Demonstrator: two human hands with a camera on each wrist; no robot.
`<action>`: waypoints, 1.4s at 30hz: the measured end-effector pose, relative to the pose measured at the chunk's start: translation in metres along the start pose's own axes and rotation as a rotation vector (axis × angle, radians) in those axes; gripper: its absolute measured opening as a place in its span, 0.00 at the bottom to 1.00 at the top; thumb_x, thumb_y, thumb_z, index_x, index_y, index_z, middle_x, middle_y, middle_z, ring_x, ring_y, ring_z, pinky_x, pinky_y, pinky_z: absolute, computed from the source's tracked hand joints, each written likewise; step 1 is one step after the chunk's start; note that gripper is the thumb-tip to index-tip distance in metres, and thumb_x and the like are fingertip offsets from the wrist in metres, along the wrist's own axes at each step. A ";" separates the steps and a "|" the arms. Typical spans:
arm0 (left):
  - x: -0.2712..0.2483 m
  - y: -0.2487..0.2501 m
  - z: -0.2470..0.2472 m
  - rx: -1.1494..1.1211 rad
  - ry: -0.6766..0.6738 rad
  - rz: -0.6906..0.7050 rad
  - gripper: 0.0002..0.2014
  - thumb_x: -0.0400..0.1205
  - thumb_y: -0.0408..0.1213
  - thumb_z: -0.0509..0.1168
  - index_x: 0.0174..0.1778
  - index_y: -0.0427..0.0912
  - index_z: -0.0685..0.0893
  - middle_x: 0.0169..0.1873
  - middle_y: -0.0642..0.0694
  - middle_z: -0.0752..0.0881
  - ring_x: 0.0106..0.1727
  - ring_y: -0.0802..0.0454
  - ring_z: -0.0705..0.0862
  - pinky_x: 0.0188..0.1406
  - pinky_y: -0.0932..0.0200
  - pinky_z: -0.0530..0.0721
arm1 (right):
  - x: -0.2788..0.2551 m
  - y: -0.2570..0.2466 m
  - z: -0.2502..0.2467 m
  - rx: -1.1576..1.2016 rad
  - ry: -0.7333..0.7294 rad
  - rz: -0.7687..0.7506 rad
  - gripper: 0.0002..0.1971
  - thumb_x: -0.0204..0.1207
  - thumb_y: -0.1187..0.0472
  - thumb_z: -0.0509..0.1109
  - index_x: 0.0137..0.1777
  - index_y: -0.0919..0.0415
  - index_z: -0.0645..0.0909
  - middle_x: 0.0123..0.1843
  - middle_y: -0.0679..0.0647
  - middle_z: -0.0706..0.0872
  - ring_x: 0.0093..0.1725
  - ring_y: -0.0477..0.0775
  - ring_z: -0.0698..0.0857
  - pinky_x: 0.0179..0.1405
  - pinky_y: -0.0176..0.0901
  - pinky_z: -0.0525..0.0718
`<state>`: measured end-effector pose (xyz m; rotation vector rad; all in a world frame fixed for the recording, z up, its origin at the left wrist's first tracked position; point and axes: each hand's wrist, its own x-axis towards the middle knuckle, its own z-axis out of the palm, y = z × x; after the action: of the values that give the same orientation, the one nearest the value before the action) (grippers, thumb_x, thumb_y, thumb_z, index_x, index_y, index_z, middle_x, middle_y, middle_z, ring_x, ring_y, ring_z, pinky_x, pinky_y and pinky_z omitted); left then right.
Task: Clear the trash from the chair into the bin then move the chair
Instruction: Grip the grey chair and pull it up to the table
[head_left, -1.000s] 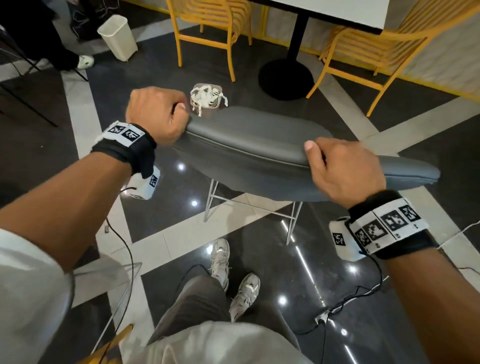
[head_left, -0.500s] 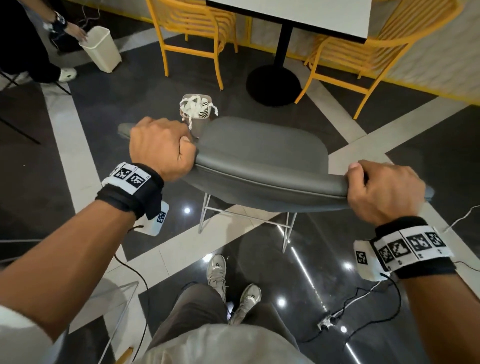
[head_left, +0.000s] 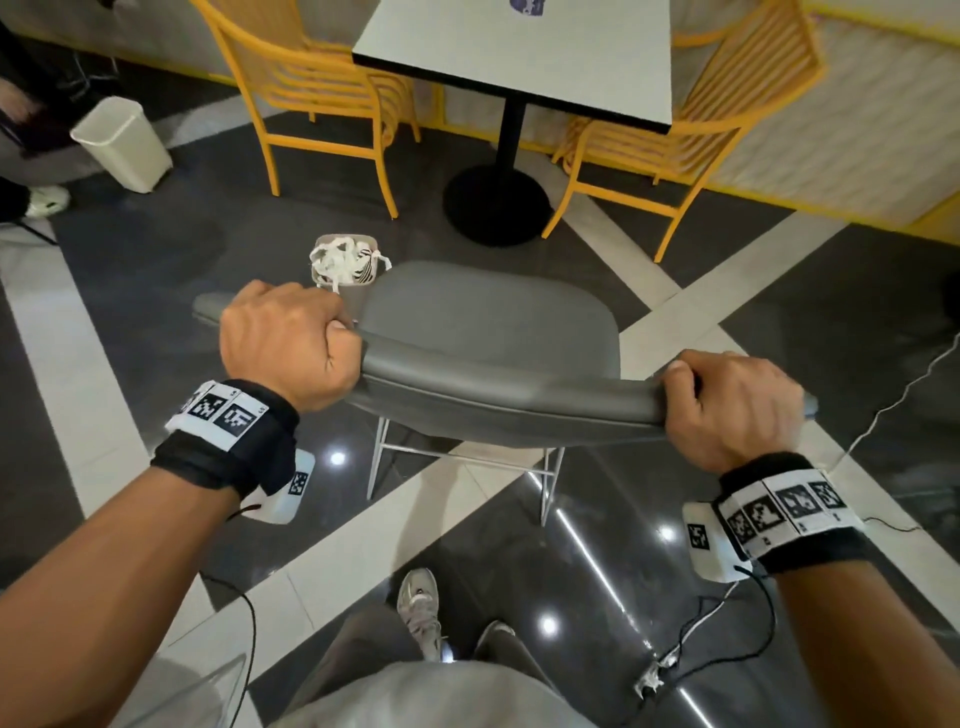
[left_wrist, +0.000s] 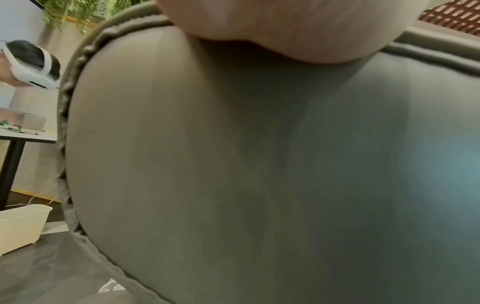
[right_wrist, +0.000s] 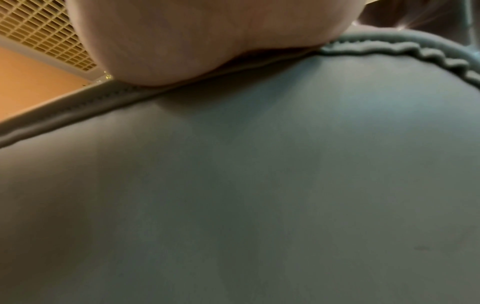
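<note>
A grey padded chair (head_left: 488, 332) on thin white metal legs stands in front of me in the head view. My left hand (head_left: 291, 343) grips the left end of its backrest top edge, fingers curled over it. My right hand (head_left: 732, 405) grips the right end the same way. Beyond the chair's left side a small bin (head_left: 343, 260) stuffed with crumpled white paper sits on the floor. The chair's seat shows nothing lying on it. Both wrist views are filled by the grey backrest (left_wrist: 259, 164) (right_wrist: 233, 185) with the heel of each hand pressed on its seam.
A white table (head_left: 519, 52) on a black pedestal stands ahead between two yellow chairs (head_left: 311, 93) (head_left: 701, 130). A cream waste bin (head_left: 122, 143) is at the far left by another person's shoe. Cables (head_left: 701, 639) trail on the floor at right. My feet (head_left: 421, 603) are behind the chair.
The chair has come nearer to me and swung so its backrest faces me squarely. My hands have slid apart along the backrest edge and keep their grip. The table now shows closer ahead.
</note>
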<state>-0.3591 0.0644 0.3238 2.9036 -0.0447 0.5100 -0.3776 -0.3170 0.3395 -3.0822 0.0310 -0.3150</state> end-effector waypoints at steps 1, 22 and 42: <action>0.007 -0.004 0.003 0.002 -0.004 0.000 0.18 0.69 0.45 0.53 0.30 0.42 0.87 0.24 0.41 0.84 0.30 0.36 0.81 0.40 0.48 0.74 | 0.006 -0.003 0.001 0.006 -0.002 0.004 0.20 0.80 0.49 0.55 0.32 0.55 0.81 0.26 0.54 0.80 0.29 0.60 0.79 0.38 0.46 0.78; 0.139 -0.039 0.044 0.000 0.037 0.044 0.19 0.72 0.43 0.52 0.33 0.41 0.88 0.27 0.38 0.85 0.32 0.34 0.81 0.42 0.46 0.75 | 0.134 -0.032 0.034 0.011 0.061 0.031 0.18 0.77 0.51 0.55 0.29 0.57 0.76 0.24 0.54 0.78 0.28 0.63 0.78 0.33 0.47 0.78; 0.354 -0.057 0.119 -0.027 0.038 0.021 0.19 0.71 0.44 0.52 0.32 0.42 0.87 0.28 0.40 0.86 0.32 0.35 0.81 0.42 0.47 0.78 | 0.360 -0.038 0.088 0.040 0.089 0.025 0.20 0.77 0.49 0.55 0.30 0.58 0.77 0.26 0.56 0.79 0.28 0.65 0.78 0.32 0.46 0.77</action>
<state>0.0170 0.0987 0.3239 2.8692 -0.0760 0.5630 -0.0071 -0.2837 0.3278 -3.0232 0.0652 -0.4455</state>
